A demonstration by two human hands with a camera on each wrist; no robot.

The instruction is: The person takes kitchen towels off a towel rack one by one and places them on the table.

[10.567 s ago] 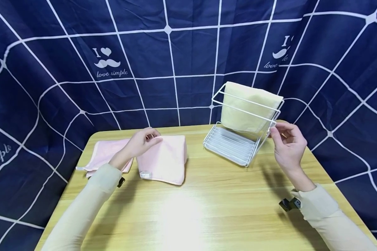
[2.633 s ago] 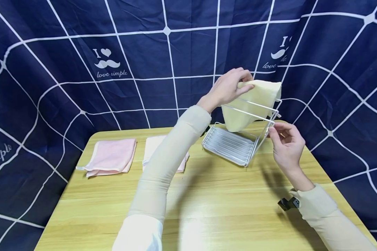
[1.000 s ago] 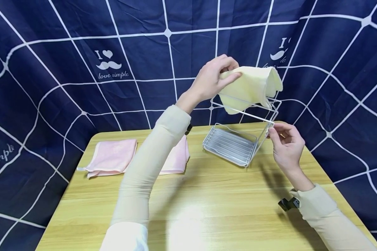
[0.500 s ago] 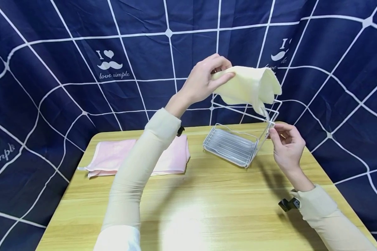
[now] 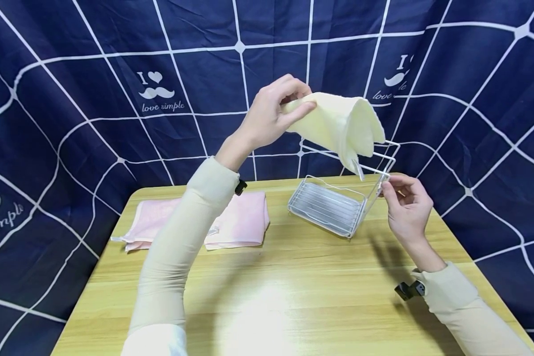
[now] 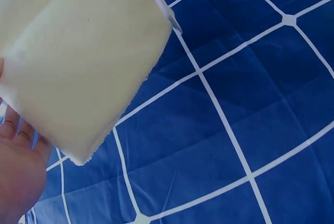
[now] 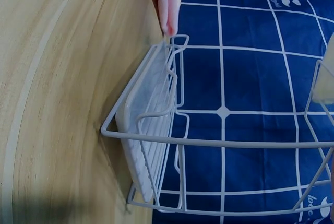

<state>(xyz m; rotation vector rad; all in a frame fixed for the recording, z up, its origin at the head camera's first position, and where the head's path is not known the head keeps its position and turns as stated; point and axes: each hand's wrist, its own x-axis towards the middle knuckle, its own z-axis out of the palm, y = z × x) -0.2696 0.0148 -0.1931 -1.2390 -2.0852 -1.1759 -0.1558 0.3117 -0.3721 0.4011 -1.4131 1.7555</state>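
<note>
My left hand (image 5: 269,113) pinches a pale yellow towel (image 5: 338,121) by its upper left edge, thumb in front. The towel hangs folded over, its labelled corner in front of the rack's top bars; whether it touches them I cannot tell. In the left wrist view the towel (image 6: 78,62) fills the upper left, beside part of the left hand (image 6: 21,166). A white wire rack (image 5: 325,202) with a slatted tray base stands at the table's back right. My right hand (image 5: 408,210) pinches its right upright near the top. The right wrist view shows the rack (image 7: 156,125) from the side.
Two folded pink towels lie on the wooden table (image 5: 320,296): one towel (image 5: 244,222) left of the rack, another towel (image 5: 149,217) farther left, partly behind the left sleeve. A dark blue curtain (image 5: 204,74) with white grid lines surrounds the table's back and sides.
Earlier, my left hand was at the middle pink towel while the yellow towel hung on the rack. It has since gripped the yellow towel, raised it and drawn it left. My right hand stayed put.
</note>
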